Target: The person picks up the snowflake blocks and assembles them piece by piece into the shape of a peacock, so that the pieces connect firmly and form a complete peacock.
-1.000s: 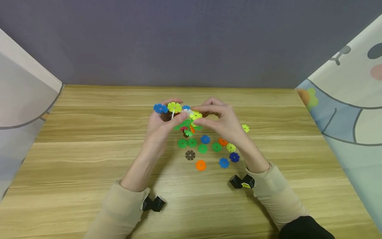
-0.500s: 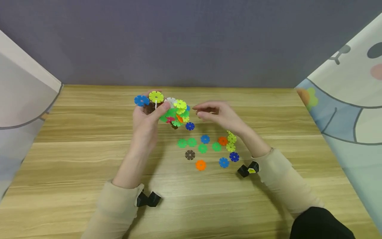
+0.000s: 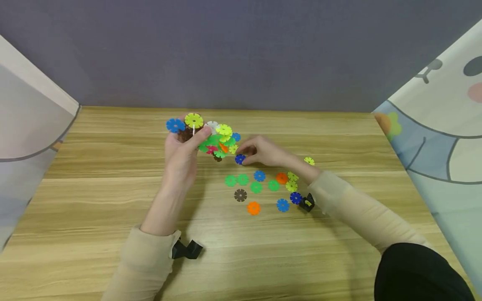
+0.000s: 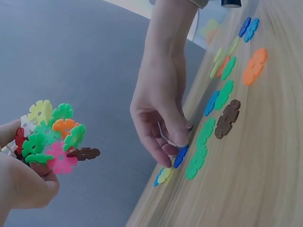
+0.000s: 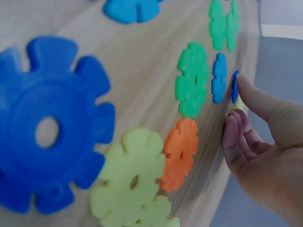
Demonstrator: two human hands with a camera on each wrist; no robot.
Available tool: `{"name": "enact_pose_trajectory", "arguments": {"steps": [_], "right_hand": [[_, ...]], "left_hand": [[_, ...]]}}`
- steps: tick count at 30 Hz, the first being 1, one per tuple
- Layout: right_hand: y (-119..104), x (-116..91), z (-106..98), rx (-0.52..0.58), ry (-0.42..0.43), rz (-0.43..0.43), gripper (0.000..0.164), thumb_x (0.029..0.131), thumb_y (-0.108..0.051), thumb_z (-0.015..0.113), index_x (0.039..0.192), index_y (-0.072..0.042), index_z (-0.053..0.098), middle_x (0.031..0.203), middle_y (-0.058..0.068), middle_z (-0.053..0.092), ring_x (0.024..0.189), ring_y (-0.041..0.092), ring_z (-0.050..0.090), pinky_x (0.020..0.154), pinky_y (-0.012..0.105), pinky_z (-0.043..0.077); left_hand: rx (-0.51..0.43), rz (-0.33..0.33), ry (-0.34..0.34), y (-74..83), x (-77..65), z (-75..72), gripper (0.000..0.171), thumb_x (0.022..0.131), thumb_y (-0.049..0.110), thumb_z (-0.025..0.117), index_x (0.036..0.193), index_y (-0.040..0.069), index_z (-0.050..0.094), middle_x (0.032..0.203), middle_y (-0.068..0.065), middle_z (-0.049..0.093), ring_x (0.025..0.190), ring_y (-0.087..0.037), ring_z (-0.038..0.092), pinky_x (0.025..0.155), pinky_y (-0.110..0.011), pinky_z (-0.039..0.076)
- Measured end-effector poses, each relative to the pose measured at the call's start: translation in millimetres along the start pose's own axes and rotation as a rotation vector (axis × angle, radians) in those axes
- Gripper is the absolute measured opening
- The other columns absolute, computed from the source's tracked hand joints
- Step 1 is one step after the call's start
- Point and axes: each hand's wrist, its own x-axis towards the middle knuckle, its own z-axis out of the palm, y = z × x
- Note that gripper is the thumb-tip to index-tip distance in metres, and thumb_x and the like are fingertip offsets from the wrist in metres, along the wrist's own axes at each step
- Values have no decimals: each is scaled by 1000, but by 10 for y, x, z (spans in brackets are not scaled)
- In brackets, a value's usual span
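Note:
My left hand (image 3: pixel 180 156) grips a cluster of interlocking snowflake discs (image 3: pixel 214 142) above the table, thumb over its near side. Yellow, green, white, pink, orange, blue and brown discs make up the cluster, slotted together at angles; part of it is hidden by the hand. To its right, my right hand (image 3: pixel 265 152) is low at the tabletop, over a dark blue disc (image 3: pixel 240 159). In the right wrist view the thumb touches this disc (image 5: pixel 235 87), while the fingertips (image 5: pixel 232 124) stay apart from the thumb. A yellow disc (image 4: pixel 165 175) and a lighter blue one lie beside it.
Several loose discs lie on the wooden table (image 3: pixel 113 200) nearer the body: green (image 3: pixel 256 187), brown (image 3: pixel 240 195), orange (image 3: pixel 254 208), blue (image 3: pixel 283 205) and yellow (image 3: pixel 291 186). A grey panel (image 3: pixel 226 54) stands along the back edge, with printed panels at both sides.
The right hand has let go of the cluster, drawn away to the right, then come down to the dark blue disc. The left hand has carried the cluster leftward.

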Motion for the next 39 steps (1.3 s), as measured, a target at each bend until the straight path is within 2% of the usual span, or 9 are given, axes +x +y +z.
{"name": "enact_pose_trajectory", "arguments": {"steps": [5, 8, 14, 17, 20, 24, 30, 34, 39], "right_hand": [[-32, 19, 22, -95, 8, 10, 25, 87, -10, 82, 112, -10, 77, 119, 9, 66, 97, 21, 61, 87, 32, 55], [-33, 33, 19, -116, 12, 12, 20, 86, -9, 82, 105, -9, 75, 112, 8, 68, 95, 20, 62, 86, 31, 56], [-7, 16, -39, -36, 3, 47, 15, 88, -4, 80, 96, -7, 67, 94, 7, 69, 87, 19, 64, 78, 29, 57], [20, -25, -95, 15, 0, 31, 11, 93, -1, 73, 102, -4, 68, 93, 11, 70, 82, 22, 67, 73, 31, 60], [44, -95, -172, 66, 21, -5, 16, 97, 1, 67, 112, 1, 70, 96, 17, 73, 76, 29, 71, 68, 37, 63], [-6, -237, -299, 177, 96, 3, 25, 97, 2, 67, 121, 4, 70, 101, 22, 74, 78, 32, 73, 71, 37, 65], [-211, -494, -411, 321, 307, 90, 42, 87, -6, 82, 128, -7, 72, 106, 8, 75, 85, 13, 70, 75, 21, 60], [-330, -642, -402, 375, 407, 59, 41, 86, -10, 84, 125, -8, 73, 103, -2, 76, 88, 13, 68, 78, 22, 60], [-441, -768, -324, 374, 470, -20, 36, 84, -9, 85, 119, -8, 75, 98, -3, 74, 87, 18, 66, 76, 23, 59]], "left_hand": [[15, 3, -5, -25, -2, 19, 27, 90, -7, 69, 107, 13, 62, 93, 4, 62, 89, -12, 55, 85, -23, 48], [23, 3, -13, -46, -1, 28, 27, 90, -6, 70, 107, 13, 62, 93, 4, 61, 89, -13, 54, 85, -23, 48], [51, -22, -21, -83, -7, 48, 28, 90, -5, 71, 108, 13, 62, 96, 4, 60, 92, -13, 54, 87, -24, 47], [71, -33, -23, -96, -12, 60, 28, 89, -4, 71, 108, 14, 62, 97, 4, 60, 94, -14, 54, 90, -25, 46], [101, -47, -29, -107, -23, 78, 29, 89, -3, 73, 109, 15, 61, 98, 4, 61, 95, -14, 55, 93, -26, 46], [158, -65, -41, -119, -43, 101, 31, 88, 0, 75, 110, 16, 62, 100, 4, 63, 96, -14, 57, 95, -28, 45], [246, -90, -53, -132, -66, 125, 35, 88, 5, 78, 117, 17, 63, 105, 4, 64, 100, -15, 57, 95, -29, 47], [291, -90, -65, -138, -85, 137, 38, 87, 6, 79, 120, 15, 64, 105, 4, 64, 99, -16, 55, 90, -27, 47], [358, -71, -89, -133, -123, 145, 36, 87, 10, 80, 119, 15, 65, 100, 3, 64, 92, -16, 54, 79, -23, 48]]}}
